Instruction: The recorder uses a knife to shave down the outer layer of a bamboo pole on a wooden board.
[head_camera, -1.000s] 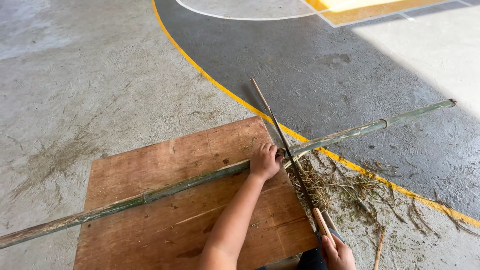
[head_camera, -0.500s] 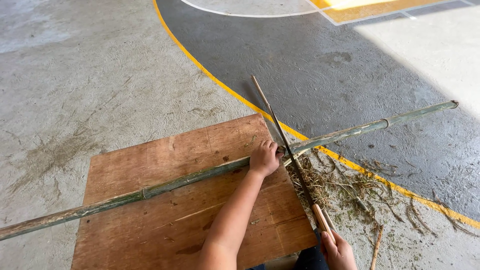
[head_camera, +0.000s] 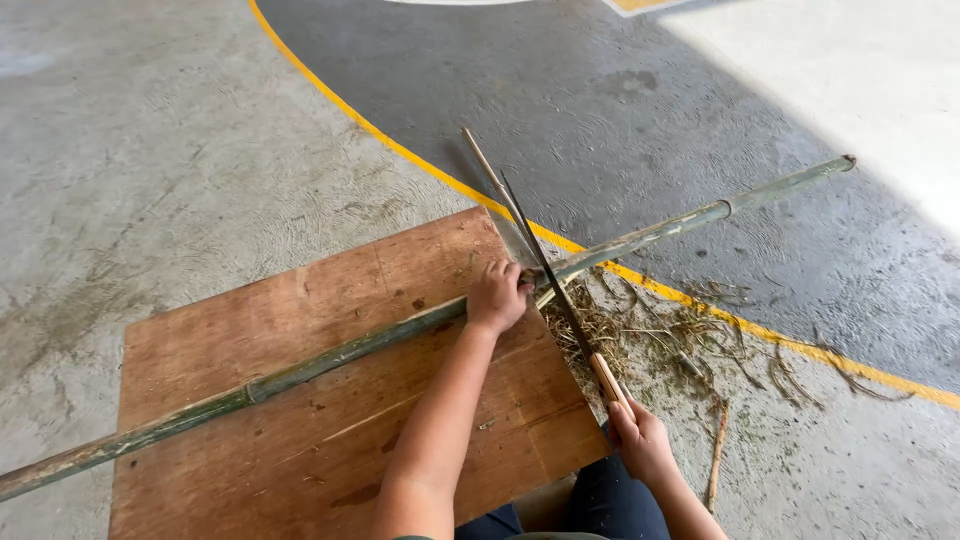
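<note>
Scraping the bamboo pole (head_camera: 330, 355) appears to be the step in hand. The pole lies slantwise across the plywood board (head_camera: 300, 440), both ends running well past the board's edges onto the concrete floor (head_camera: 150, 150). The left hand (head_camera: 497, 296) is closed over the pole near the board's far right corner, pinning it down. The right hand (head_camera: 640, 440), off the board's right edge, is wrapped around the wooden handle of a long blade (head_camera: 545, 265); the blade crosses the pole just beside the left hand. Loose fibres and shavings (head_camera: 650, 340) lie on the floor beside the board's right edge, along a yellow painted line (head_camera: 400, 150). Judged from this, the next stroke calls for a firm left-hand hold and a blade path kept clear of the left fingers.
</note>
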